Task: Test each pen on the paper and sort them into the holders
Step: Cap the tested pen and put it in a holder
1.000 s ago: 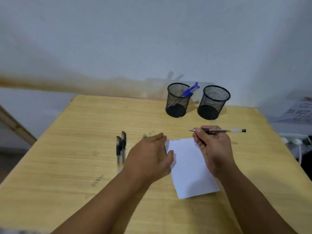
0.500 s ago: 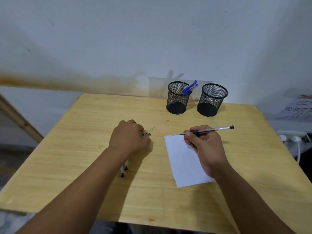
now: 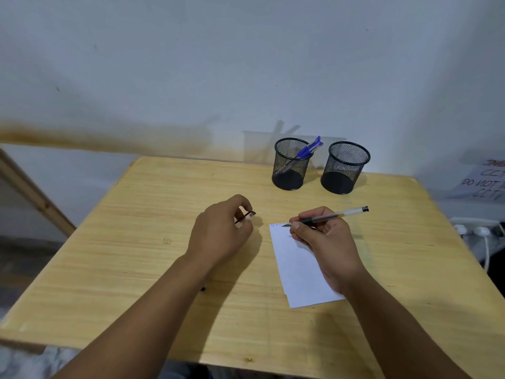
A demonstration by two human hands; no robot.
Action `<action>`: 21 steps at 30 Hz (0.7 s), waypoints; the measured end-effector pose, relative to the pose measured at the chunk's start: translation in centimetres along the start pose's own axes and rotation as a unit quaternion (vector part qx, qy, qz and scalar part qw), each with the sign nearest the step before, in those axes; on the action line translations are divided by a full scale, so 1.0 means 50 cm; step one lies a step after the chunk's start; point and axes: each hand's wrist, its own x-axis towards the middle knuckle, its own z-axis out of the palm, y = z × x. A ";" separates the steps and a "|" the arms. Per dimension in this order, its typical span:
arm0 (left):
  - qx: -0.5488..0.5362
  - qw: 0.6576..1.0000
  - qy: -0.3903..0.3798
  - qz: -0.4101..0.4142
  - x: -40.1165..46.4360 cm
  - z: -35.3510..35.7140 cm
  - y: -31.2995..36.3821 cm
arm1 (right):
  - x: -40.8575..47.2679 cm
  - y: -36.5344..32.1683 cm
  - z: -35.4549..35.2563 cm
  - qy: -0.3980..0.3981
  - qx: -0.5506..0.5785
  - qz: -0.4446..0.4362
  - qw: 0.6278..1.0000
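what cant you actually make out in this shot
Head view only:
- Pens on the table: hidden under the left hand and forearm; only one tip shows.
- Small dark object in the left-hand grip: too small to identify.
- Blue writing on the paper: too small to read.
- Wall notice: cut off by the right edge.

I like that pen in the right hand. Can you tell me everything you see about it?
The pen is thin, with a clear barrel, a dark grip and a small black end cap. The right hand pinches it by the grip. It lies nearly flat, its metal tip at the top edge of the white paper, its back end pointing right. No cap is on the tip. A faint line of blue writing is there.
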 end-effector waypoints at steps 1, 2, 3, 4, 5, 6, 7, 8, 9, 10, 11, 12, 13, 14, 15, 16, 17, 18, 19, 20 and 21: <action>-0.013 1.000 0.001 0.001 0.001 0.000 0.000 | 0.000 -0.001 0.001 -0.001 -0.001 0.000 1.000; -0.024 1.000 0.001 0.000 0.001 -0.001 0.001 | 0.000 -0.002 0.001 -0.002 -0.002 0.000 1.000; -0.031 1.000 0.001 -0.001 0.002 -0.001 0.000 | 0.000 -0.002 0.001 -0.002 -0.002 0.000 1.000; -0.038 0.999 0.001 -0.006 0.004 -0.001 0.000 | 0.001 -0.002 0.001 -0.002 0.000 0.001 1.000; -0.046 0.999 0.001 -0.012 0.005 -0.002 0.001 | 0.001 -0.001 0.001 -0.001 0.001 0.002 1.000; -0.060 0.998 0.002 -0.021 0.005 -0.003 0.003 | 0.002 -0.001 0.001 -0.001 0.002 0.002 1.000; -0.079 0.996 0.001 -0.030 0.005 -0.003 0.005 | 0.003 -0.001 0.000 -0.002 0.003 0.002 1.000; -0.100 0.994 0.001 -0.037 0.005 -0.003 0.006 | 0.003 -0.001 -0.001 -0.002 0.002 0.001 1.000; -0.120 0.992 0.001 -0.043 0.005 -0.002 0.008 | 0.004 -0.001 -0.001 -0.002 0.002 0.001 1.000; -0.139 0.989 0.003 -0.048 0.005 -0.002 0.010 | 0.004 0.000 -0.002 -0.001 0.003 0.001 1.000; -0.158 0.986 0.006 -0.055 0.004 -0.002 0.013 | 0.004 0.000 -0.003 -0.001 0.005 0.001 1.000; -0.179 0.982 0.009 -0.063 0.003 -0.002 0.015 | 0.004 0.000 -0.003 -0.001 0.006 0.001 1.000; -0.204 0.976 0.011 -0.071 0.003 -0.002 0.017 | 0.004 -0.001 -0.003 -0.001 0.006 -0.002 1.000; -0.229 0.970 0.011 -0.077 0.002 -0.002 0.020 | 0.004 -0.001 -0.002 0.001 0.007 -0.005 1.000; -0.255 0.963 0.011 -0.083 0.002 -0.003 0.023 | 0.003 -0.002 -0.001 0.004 0.010 -0.008 1.000; -0.282 0.955 0.011 -0.087 0.000 -0.003 0.026 | 0.003 -0.004 0.000 0.008 0.017 -0.010 1.000; -0.307 0.947 0.014 -0.090 -0.001 -0.003 0.027 | 0.003 -0.006 0.001 0.012 0.025 -0.012 1.000; -0.323 0.941 0.019 -0.095 -0.001 -0.002 0.028 | 0.003 -0.008 0.002 0.014 0.036 -0.012 0.999; -0.332 0.938 0.024 -0.100 -0.002 -0.001 0.029 | 0.003 -0.009 0.003 0.015 0.047 -0.013 0.999; -0.340 0.934 0.029 -0.105 -0.003 0.000 0.031 | 0.003 -0.011 0.004 0.013 0.059 -0.014 0.998; -0.353 0.929 0.033 -0.108 -0.005 0.001 0.033 | 0.003 -0.011 0.004 0.009 0.070 -0.016 0.997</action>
